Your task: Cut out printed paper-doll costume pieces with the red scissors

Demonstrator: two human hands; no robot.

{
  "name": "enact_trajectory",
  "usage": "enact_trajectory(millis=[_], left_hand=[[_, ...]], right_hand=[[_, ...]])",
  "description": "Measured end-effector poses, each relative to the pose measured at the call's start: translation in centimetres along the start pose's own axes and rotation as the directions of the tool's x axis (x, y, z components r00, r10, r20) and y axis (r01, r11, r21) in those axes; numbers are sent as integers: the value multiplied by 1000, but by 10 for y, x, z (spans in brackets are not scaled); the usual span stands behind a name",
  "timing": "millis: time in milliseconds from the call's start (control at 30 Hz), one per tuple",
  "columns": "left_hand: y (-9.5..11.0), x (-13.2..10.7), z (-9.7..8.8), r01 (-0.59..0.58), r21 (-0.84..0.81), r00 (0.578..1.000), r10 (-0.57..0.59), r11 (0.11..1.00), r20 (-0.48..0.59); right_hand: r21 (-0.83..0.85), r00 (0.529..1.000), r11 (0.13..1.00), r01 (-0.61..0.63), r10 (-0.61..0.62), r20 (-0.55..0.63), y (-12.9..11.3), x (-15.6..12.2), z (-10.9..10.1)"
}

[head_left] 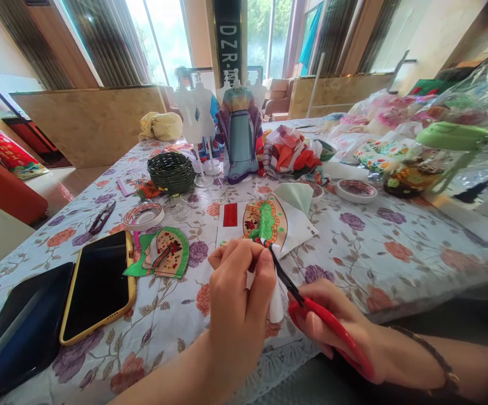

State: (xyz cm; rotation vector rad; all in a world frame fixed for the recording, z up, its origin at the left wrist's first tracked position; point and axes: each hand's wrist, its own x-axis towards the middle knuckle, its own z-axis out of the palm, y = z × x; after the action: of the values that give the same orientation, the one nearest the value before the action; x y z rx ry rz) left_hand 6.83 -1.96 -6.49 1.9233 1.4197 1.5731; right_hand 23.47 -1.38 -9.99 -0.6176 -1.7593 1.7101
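Note:
My left hand (239,287) pinches the near edge of a white printed fabric sheet (297,228), which carries a green and orange pattern and a red rectangle. My right hand (337,326) has its fingers through the handles of red-handled scissors (332,323). Their dark blades reach up to the sheet, close beside my left fingertips. How far the blades are apart is hard to see. Left of the sheet lies a cut-out fabric piece (170,253) with a green border and the same kind of print.
Two phones (98,287) lie at the left, with thread snips (102,218) and a tape roll (144,215) beyond. Behind stand a dark woven basket (171,172) and a small mannequin in a blue-purple dress (240,135). A green-lidded jar (412,169) stands right, near another tape roll (357,191).

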Motion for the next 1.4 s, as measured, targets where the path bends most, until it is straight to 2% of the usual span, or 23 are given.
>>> enact_trajectory(millis=[133, 300, 433, 533, 600, 733, 867, 933, 1133, 1400], left_hand=[[1, 0, 0, 1, 1, 1000, -1, 1000, 7], [2, 2, 1, 24, -6, 1000, -24, 1000, -1], [1, 4, 1, 84, -37, 996, -84, 996, -3], [0, 7, -3, 149, -76, 989, -149, 986, -1], [0, 11, -5, 209, -114, 978, -210, 971, 4], [-1, 16, -4, 314, -186, 949, -304, 931, 81], [-5, 19, 1, 372, -232, 924, -335, 899, 183], [-9, 19, 4, 393, -250, 911, -338, 885, 237], [-14, 18, 10, 396, -246, 891, -305, 885, 337], [-15, 12, 14, 246, -104, 926, -201, 964, 320]], right_hand=[[28, 999, 999, -33, 34, -8, 5, -2, 1], [9, 999, 1000, -29, 29, 20, -1, 3, 2], [-34, 997, 998, -55, 57, 55, -9, 6, 4], [-21, 996, 999, -30, 32, 78, -6, 4, 6], [-20, 999, 1000, 7, -6, 44, 1, 4, 7], [11, 980, 998, 62, -59, -190, 16, 12, 2], [-17, 883, 997, 70, -70, -465, 14, 30, -8], [-44, 870, 996, 78, -89, -485, 10, 36, -11], [-192, 892, 981, 37, -119, -436, 8, 45, -21], [-239, 880, 968, 82, -183, -439, 12, 70, -56]])
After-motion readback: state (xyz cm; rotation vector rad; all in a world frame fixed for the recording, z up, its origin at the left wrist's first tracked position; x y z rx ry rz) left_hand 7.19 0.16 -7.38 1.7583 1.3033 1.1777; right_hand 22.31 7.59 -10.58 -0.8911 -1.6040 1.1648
